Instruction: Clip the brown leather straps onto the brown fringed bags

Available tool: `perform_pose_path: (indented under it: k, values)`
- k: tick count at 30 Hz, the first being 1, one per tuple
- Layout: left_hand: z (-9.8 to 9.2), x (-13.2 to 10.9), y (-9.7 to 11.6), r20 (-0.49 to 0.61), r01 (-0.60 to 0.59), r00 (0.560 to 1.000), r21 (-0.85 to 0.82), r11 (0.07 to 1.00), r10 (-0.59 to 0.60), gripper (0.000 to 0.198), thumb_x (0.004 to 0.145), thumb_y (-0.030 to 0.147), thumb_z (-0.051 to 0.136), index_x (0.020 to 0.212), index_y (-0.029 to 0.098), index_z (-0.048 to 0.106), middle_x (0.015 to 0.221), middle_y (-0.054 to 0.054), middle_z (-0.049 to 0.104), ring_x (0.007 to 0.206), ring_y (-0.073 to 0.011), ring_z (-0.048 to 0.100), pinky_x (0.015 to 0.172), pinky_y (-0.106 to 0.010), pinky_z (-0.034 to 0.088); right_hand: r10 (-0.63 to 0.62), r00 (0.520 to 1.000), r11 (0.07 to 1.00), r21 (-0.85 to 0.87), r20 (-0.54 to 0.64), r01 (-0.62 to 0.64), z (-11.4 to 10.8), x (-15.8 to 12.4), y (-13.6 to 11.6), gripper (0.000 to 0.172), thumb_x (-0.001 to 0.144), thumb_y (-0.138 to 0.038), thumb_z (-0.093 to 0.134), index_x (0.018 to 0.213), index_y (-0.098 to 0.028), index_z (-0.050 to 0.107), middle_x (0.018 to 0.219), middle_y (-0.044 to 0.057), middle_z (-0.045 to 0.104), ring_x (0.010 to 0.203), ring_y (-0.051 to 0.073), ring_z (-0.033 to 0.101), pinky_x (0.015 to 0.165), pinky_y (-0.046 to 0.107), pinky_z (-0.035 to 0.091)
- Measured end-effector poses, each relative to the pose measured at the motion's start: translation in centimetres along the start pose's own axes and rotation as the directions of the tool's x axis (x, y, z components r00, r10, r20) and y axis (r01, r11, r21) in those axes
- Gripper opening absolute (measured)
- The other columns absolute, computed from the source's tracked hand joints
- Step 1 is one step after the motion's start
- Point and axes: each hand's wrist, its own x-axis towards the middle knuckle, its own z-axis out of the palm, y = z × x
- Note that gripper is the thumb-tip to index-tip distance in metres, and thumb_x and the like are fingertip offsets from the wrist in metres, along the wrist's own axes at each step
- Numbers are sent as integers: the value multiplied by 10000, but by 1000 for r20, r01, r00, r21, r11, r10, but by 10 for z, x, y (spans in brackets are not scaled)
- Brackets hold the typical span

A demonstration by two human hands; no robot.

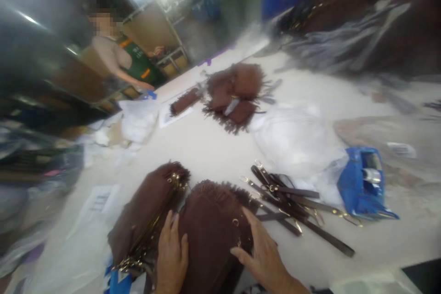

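Observation:
A dark brown fringed bag (210,229) lies in front of me, between my two hands. My left hand (172,255) rests along its left side, fingers stretched out flat and thumb against it. At the right edge, my right hand (263,255) grips the bag, thumb on the face and fingers by the side near a gold ring. Close to my left hand is a second brown bag (144,211) with a gold zip and a gold chain. Brown straps (289,197) with gold clasps lie in a pile to the right of my right hand.
More brown fringed pieces (237,92) lie farther back on the white table (168,147). White plastic wrapping (292,133) and an open blue container (361,183) are at the right. Clear plastic covers the left side. A person in a green apron (139,62) stands beyond the table.

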Motion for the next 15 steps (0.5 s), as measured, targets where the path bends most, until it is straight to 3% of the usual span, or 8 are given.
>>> perform_pose_path:
  k: [2,4,8,11,15]
  values:
    - [-19,19,22,22,-90,996,-55,994,91,502,943,285,405,1430,190,325,1527,-114,270,1396,-281,276,1131,-509,300,19,999,999,48,42,-21,-5,-6,5,812,830,-438,609,1475,-181,187,1462,155,390,1348,296,379,1087,488,388]
    - [-33,35,46,55,-235,968,-134,963,244,422,934,248,425,1355,222,430,1455,-100,378,1342,-261,365,1101,-465,361,25,996,996,87,89,-33,-10,-7,8,739,837,-419,603,1446,-193,249,1443,147,419,1342,281,391,1094,475,381]
    - [-43,55,90,248,-463,813,-273,843,527,340,936,240,434,1264,231,524,1300,-102,510,1203,-241,475,1018,-428,432,55,986,989,125,156,-75,-20,-2,8,633,833,-396,603,1376,-184,354,1405,141,462,1316,258,427,1091,444,381]
    - [-43,61,110,352,-528,725,-267,806,592,373,925,323,477,1288,247,521,1298,-95,516,1149,-264,478,960,-461,443,64,983,986,142,173,-89,-27,3,7,600,811,-383,621,1336,-193,401,1371,131,496,1282,262,463,1069,439,396]
    - [-41,72,113,374,-583,700,-193,789,609,410,923,383,484,1318,277,506,1368,-83,475,1176,-286,438,952,-480,416,72,977,983,153,200,-104,-31,8,7,582,792,-367,641,1303,-203,418,1336,116,525,1231,254,505,1039,421,417]
